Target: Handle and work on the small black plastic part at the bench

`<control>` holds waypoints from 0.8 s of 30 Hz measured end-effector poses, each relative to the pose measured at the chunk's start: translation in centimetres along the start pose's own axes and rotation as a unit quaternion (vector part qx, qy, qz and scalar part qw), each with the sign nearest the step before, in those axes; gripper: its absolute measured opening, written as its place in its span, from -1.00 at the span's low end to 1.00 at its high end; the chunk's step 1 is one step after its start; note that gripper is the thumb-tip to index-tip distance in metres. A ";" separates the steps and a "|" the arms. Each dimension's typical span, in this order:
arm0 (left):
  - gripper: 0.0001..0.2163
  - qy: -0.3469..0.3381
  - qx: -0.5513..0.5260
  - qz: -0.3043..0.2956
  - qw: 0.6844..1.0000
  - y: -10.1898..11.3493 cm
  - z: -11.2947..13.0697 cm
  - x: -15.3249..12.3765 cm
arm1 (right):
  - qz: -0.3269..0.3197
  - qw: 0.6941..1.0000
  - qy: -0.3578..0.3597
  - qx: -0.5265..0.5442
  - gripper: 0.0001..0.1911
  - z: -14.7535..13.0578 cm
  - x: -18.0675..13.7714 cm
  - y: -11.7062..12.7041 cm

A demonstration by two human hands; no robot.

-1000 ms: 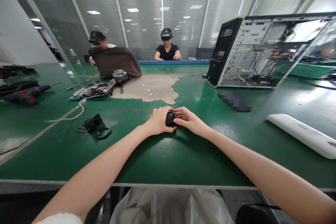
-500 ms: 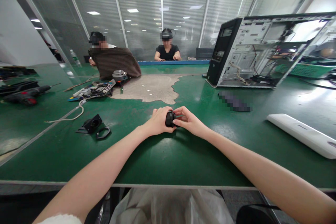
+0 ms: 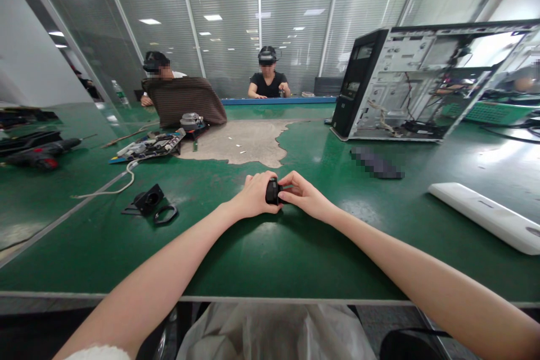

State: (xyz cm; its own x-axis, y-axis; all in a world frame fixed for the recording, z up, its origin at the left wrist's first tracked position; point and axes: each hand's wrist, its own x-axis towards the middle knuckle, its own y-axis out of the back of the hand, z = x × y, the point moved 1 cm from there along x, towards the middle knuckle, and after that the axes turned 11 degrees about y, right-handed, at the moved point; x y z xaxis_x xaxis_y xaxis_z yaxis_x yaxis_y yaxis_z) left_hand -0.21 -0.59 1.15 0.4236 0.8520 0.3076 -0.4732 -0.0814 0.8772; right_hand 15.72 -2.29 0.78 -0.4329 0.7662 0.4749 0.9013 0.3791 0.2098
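Just above the green tabletop, my left hand (image 3: pixel 254 195) wraps round a small black rounded part (image 3: pixel 272 191), too covered by fingers to tell its exact kind. From the other side, the thumb and fingers of my right hand (image 3: pixel 301 194) pinch the right end of that same part. To the left on the table lie a black bracket with a round opening (image 3: pixel 149 199) and, beside it, a black ring (image 3: pixel 166 214) with angular edges.
An open computer case (image 3: pixel 367 84) stands at the back right. Nearer lie a dark blurred slab (image 3: pixel 377 163) and a long white device (image 3: pixel 485 216). Circuit boards (image 3: pixel 149 143), a white cable (image 3: pixel 130 177) and a drill (image 3: pixel 42 152) are at left. Two people sit across the table.
The black part between my hands has turned slightly, and my right fingers have shifted a little on it. My arms stay in place.
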 end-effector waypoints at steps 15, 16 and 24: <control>-0.46 0.000 -0.002 -0.001 1.000 0.0 0.0 0.0 | -0.005 1.000 -0.008 0.001 -0.77 0.2 0.0 0.4; -0.46 0.000 -0.003 -0.002 1.000 0.0 0.1 0.0 | -0.004 1.000 -0.008 0.000 -0.76 0.1 0.0 0.3; -0.47 -0.006 -0.003 0.003 1.000 0.0 -0.1 0.0 | -0.029 0.999 -0.009 0.031 -0.67 0.2 -0.1 0.3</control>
State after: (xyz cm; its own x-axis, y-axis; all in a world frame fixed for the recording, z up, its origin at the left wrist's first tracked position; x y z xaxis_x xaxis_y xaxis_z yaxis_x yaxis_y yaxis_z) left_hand -0.24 -0.55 1.09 0.4296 0.8453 0.3177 -0.4807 -0.0838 0.8729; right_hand 16.08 -2.15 0.63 -0.4849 0.7508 0.4486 0.8721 0.4537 0.1832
